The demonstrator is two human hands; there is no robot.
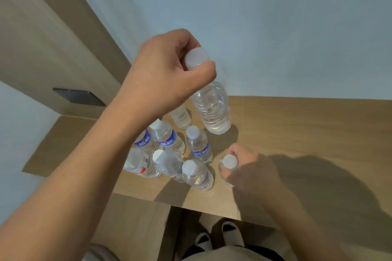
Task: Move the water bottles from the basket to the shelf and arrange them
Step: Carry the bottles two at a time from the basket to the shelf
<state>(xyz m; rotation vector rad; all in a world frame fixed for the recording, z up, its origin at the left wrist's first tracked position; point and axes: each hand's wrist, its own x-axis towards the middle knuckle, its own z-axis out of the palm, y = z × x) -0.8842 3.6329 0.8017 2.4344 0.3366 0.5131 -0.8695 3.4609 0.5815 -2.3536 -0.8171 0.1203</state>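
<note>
My left hand [167, 74] grips the neck of a large clear water bottle [214, 110] with a white cap, holding it upright with its base at or just above the wooden shelf [307, 133]. My right hand [252, 174] is closed around a small bottle [229, 163] near the shelf's front edge; most of that bottle's body is hidden by my fingers. Several small bottles stand in a cluster [169, 154] left of it, some with blue labels, some with red-marked labels. One green-labelled bottle [181, 117] stands behind, partly hidden by my left wrist. The basket is not in view.
A pale wall [275, 27] backs the shelf. A wooden panel [42, 48] with a dark plate [78, 96] rises at the left. Bare shelf surface lies to the right of the bottles. Below the shelf's front edge I see my slippers [216, 237] on the floor.
</note>
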